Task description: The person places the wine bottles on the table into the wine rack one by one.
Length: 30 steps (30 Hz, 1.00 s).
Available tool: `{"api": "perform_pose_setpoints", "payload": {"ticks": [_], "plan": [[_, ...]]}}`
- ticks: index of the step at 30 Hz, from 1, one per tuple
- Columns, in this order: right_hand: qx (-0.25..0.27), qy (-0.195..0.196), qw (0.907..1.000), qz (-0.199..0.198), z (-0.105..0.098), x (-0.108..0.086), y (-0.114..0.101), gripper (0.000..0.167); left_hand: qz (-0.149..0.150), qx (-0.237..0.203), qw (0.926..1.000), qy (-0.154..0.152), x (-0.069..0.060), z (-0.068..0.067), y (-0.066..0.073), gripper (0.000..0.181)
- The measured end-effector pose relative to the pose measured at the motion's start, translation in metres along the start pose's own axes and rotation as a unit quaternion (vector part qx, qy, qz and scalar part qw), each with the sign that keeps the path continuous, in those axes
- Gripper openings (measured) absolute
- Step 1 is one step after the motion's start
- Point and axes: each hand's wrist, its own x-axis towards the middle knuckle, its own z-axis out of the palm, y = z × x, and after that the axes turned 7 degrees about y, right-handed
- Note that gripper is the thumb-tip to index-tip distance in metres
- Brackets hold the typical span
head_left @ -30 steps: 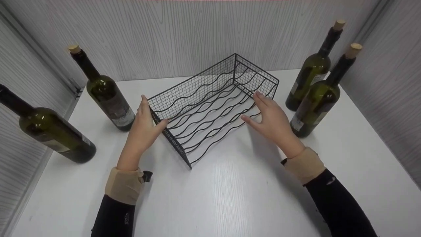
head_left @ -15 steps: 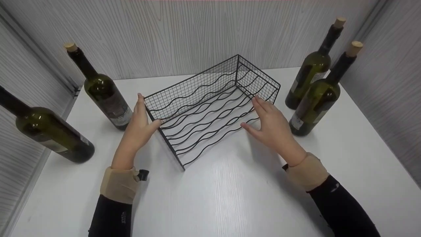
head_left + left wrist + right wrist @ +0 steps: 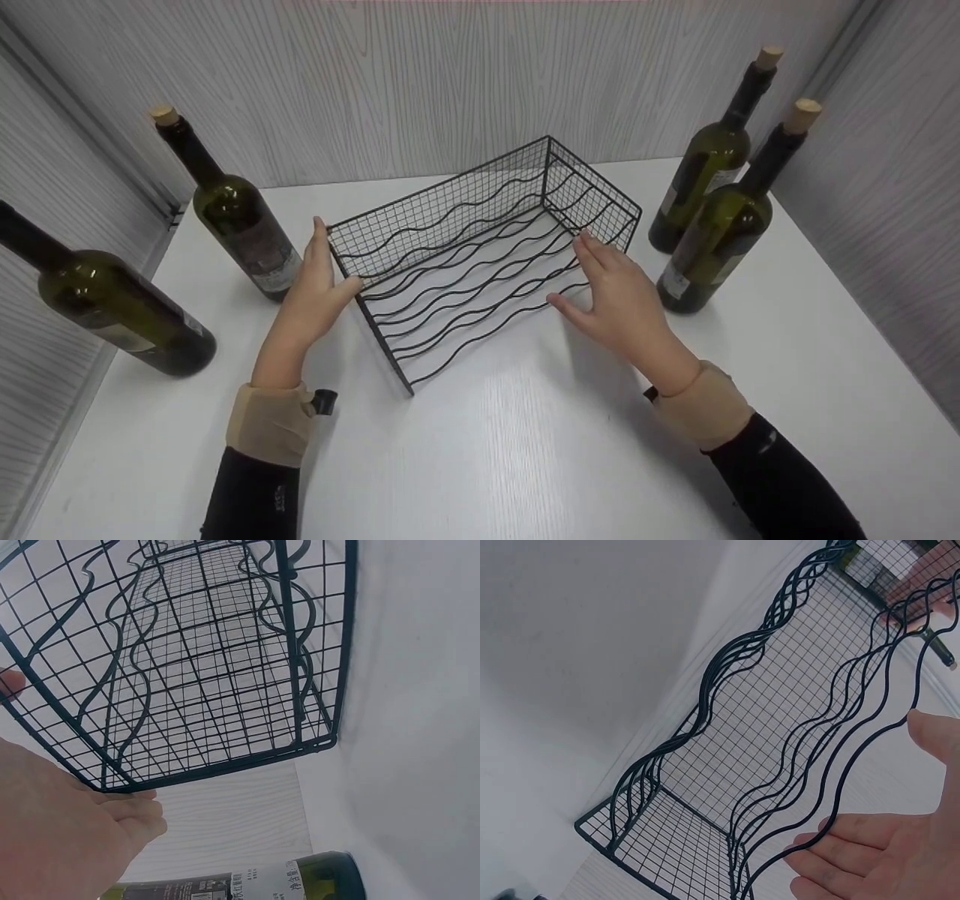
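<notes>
A black wire wine rack [image 3: 480, 277] with wavy bars and mesh walls sits slantwise at the middle of the white table. My left hand [image 3: 311, 300] lies against its left end, fingers straight outside the back corner, thumb over the end rim. In the left wrist view, the fingertips [image 3: 139, 814] reach past the rack's edge. At the front right, my right hand [image 3: 619, 304] has straight fingers and a spread thumb. The right wrist view shows its thumb [image 3: 934, 735] and fingers overlapping the outermost wavy wire [image 3: 844, 772]; firm contact cannot be told.
Left of the rack stand two green wine bottles, a farther one [image 3: 244, 232] with a cork and a nearer one [image 3: 124, 311] cut off by the view. Two corked bottles [image 3: 709, 169] [image 3: 720, 232] stand close together on the right. Grey wood-grain panels [image 3: 450, 67] enclose the table.
The rack's left end has shifted slightly left and toward me, and its end panel now appears edge-on. My left hand has moved left with it; the right hand has dropped slightly.
</notes>
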Motion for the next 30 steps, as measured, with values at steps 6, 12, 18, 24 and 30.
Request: {"api": "perform_pose_setpoints", "payload": {"ticks": [6, 12, 18, 24, 30], "plan": [[-0.002, 0.012, 0.9998, -0.016, 0.002, -0.002, 0.0, 0.091, 0.003, -0.008, 1.0, -0.001, 0.001, 0.0, -0.002, 0.105], [-0.005, 0.014, 0.9995, -0.029, 0.0, -0.004, 0.0, 0.089, 0.012, -0.023, 0.9996, 0.005, 0.003, 0.001, -0.005, 0.105], [0.019, -0.004, 0.9997, -0.015, -0.004, -0.001, 0.003, 0.08, 0.019, -0.032, 0.9992, 0.016, 0.003, 0.005, -0.008, 0.105], [0.059, 0.024, 0.9978, -0.021, -0.001, 0.007, 0.011, 0.077, 0.013, -0.034, 0.9991, 0.019, 0.004, 0.008, -0.008, 0.105], [0.103, 0.052, 0.9934, 0.001, -0.004, 0.03, 0.017, 0.079, 0.007, -0.032, 0.9993, 0.018, 0.003, 0.008, -0.008, 0.105]]}}
